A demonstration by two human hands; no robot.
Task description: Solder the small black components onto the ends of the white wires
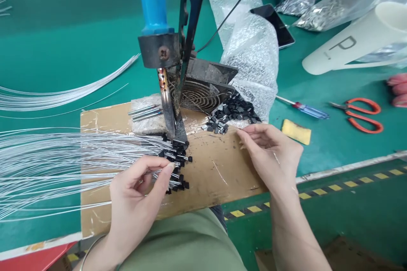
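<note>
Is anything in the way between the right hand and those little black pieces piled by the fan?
Nothing visible: the right hand is close beside the nearest black pieces. The blue-handled iron hangs left of that gap, not across it.

Both forearms reach in from below, bare. The left hand (138, 201) is raised palm inward, thumb and forefinger pinched, a thin bangle (90, 250) on its wrist. The right hand (273, 152), well apart, bends inward, thumb against forefinger, its other fingers loosely curled.
</note>
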